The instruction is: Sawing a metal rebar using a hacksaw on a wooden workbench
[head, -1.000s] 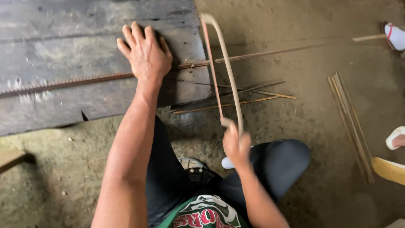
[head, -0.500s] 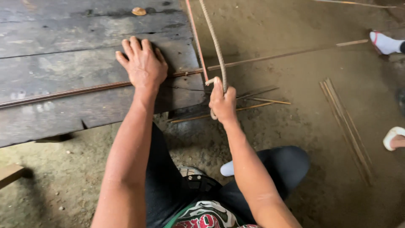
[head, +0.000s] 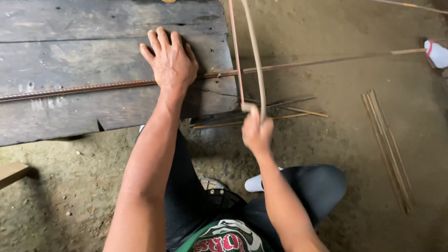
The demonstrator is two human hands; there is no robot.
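My left hand (head: pixel 171 63) lies flat and spread, fingers pointing to the far side, pressing a long ribbed steel rod (head: pixel 93 87) onto the dark plank counter (head: pixel 70 28); the rod runs left to right across the counter, passes under my palm and overhangs the counter's right edge, reaching far to the right above the dirt floor (head: pixel 336 154); my right hand (head: pixel 256 130) is closed in a fist around the near end of a hacksaw (head: pixel 254 51), just right of the counter's near corner; the saw frame stretches away to the far side and its thin blade (head: pixel 236 56) crosses the rod just beyond the counter's edge; several thin rods (head: pixel 280 108) lie on the floor just below the counter's edge, near my right hand; a bundle of slender sticks (head: pixel 387 149) lies on the floor well to the right; a pale wooden piece (head: pixel 13 171) shows at the left margin, near side; a white-socked foot (head: pixel 437 52) of another person sits at the far right, beside the rod's tip; my knee in dark trousers (head: pixel 317 184) fills the near foreground.
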